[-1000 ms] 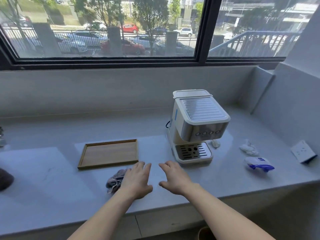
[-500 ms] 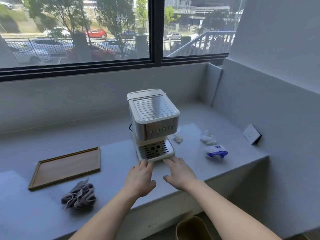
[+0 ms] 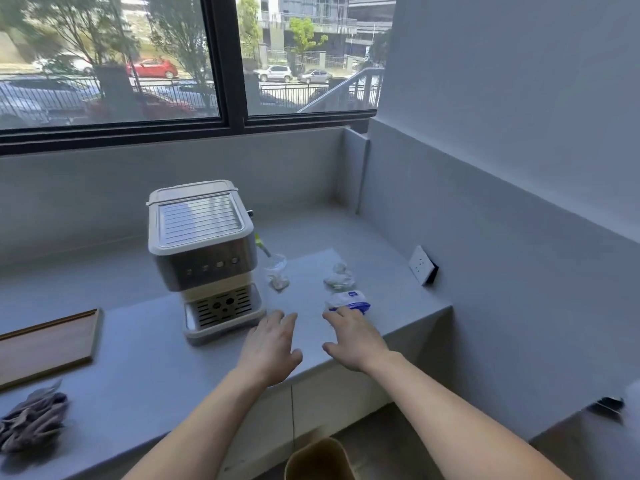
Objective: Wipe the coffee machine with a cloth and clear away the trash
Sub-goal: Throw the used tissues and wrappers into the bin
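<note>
Both hands empty, fingers spread: right hand (image 3: 353,337) reaches the blue-white wrapper (image 3: 348,301) w/ fingertips at it, prob. for trash first, left hand (image 3: 272,348) hovers beside coffee machine (image 3: 204,251), cloth (image 3: 33,422) unused far left.

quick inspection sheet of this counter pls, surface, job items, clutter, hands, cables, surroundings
surface: grey counter, no spills seen
job's things: coffee machine upright; grey cloth bunched at left edge; blue-and-white wrapper, crumpled white wrapper and clear plastic bag right of the machine
clutter: wooden tray, nothing on it
grippers: left hand open, empty; right hand open, fingertips at the blue-and-white wrapper
cables: nothing seen
surroundings: window behind; wall socket; brown bin below the counter
</note>
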